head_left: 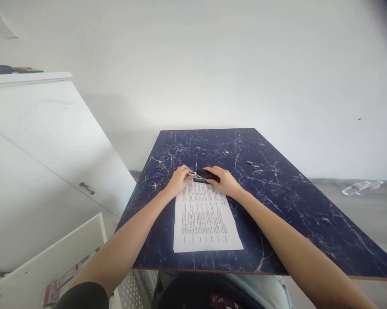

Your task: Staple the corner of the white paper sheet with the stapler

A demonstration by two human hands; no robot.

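Note:
A printed sheet of paper (204,219) lies on the dark blue marble-patterned table (277,193). At its top edge sits a black stapler (205,176) with a silver front. My left hand (178,181) pinches the stapler's silver end with curled fingers. Over the stapler's black body rests my right hand (225,182), its fingers closed on it. Both hands meet at the paper's far edge.
A small dark object (251,163) lies on the table to the far right. A white cabinet (45,163) with a handle stands at left, a white board (52,257) below it. A plastic bottle (361,187) lies on the floor at right.

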